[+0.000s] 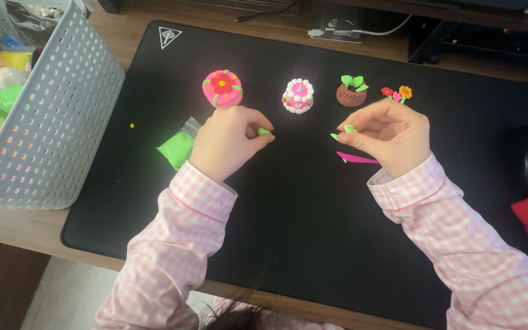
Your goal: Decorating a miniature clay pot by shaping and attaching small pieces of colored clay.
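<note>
- A small green clay bit (264, 131) is pinched in the left hand (227, 142) grip.
- Another green clay piece (350, 128) is pinched by the right hand (389, 135) fingertips.
- Judged soft, light, easily squashed; best held lightly at the edges.

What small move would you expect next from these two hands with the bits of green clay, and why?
Probably bringing the hands together. The left hand pinches a small green piece at its fingertips, and the right hand holds another green bit; a gap of bare black mat lies between them. The brown clay pot already bears green leaves, so these may be leaves too.
</note>
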